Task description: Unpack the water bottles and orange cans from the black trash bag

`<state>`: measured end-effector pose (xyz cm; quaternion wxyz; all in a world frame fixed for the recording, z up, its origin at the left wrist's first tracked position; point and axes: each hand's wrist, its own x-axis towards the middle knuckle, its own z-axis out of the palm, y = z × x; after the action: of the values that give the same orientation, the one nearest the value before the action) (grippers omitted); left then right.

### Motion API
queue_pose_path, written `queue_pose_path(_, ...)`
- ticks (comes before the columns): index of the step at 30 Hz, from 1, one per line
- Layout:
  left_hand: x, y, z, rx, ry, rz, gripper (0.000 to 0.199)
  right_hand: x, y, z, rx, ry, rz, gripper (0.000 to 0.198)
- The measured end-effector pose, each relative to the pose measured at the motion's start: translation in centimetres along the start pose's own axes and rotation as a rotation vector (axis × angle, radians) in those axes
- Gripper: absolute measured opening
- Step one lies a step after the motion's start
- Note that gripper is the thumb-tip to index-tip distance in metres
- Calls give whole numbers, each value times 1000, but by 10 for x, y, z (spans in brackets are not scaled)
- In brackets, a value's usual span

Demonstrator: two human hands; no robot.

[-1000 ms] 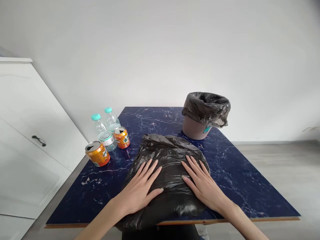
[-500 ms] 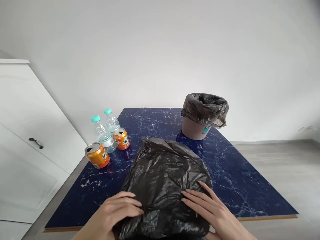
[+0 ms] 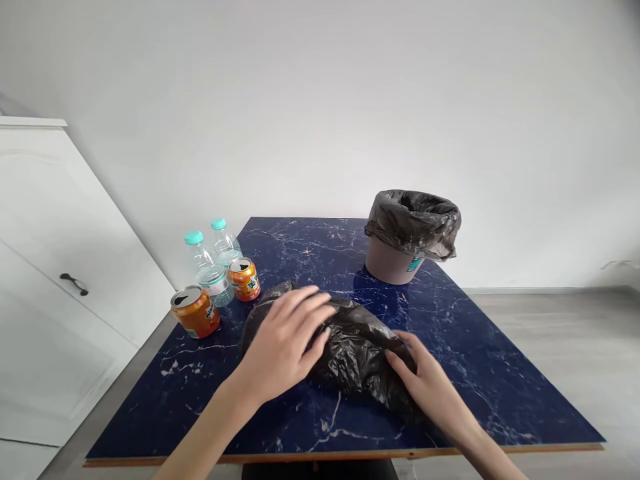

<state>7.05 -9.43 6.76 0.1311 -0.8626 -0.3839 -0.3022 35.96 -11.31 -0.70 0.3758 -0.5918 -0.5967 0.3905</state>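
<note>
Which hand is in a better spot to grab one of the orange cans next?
Probably the left hand. It rests on the black bag's left end, nearer both orange cans at the table's left edge. The right hand holds the bag's far right side.

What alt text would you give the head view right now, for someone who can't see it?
Two bare hands press on a crumpled black bag on a dark blue marbled table, the left hand on top, the right hand at its near edge. Two orange cans and two bottles stand at the left; a lined bin stands behind.
</note>
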Motion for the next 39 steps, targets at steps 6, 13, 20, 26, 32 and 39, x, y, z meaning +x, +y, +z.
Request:
queue_pose_path(6, -16, -8, 51, -15, -321, -32, 47, -14, -45, 21, -550, 370, -659, 52)
queue_pose_path(13, -41, -51, 75, -78, -473, -111, 69, 19, 11, 51, -855, -66, -589, 69)
queue_pose_path(20, -53, -95, 66, -16, -488, -175, 72, 40, 43, 22, -823, -192, -572, 66)
queue_pose_path(26, -37, -27, 58, -87, -297, -148, 49, 29, 49, 29, -829, -100, -553, 68)
queue_pose_path(32, -54, -32, 65, -144, -518, -142, 69, 24, 56, 12, -852, -145, -579, 72)
queue_pose_path(39, -60, -73, 54, -117, -511, -156, 63, 18, 37, -1, -795, -88, -633, 71)
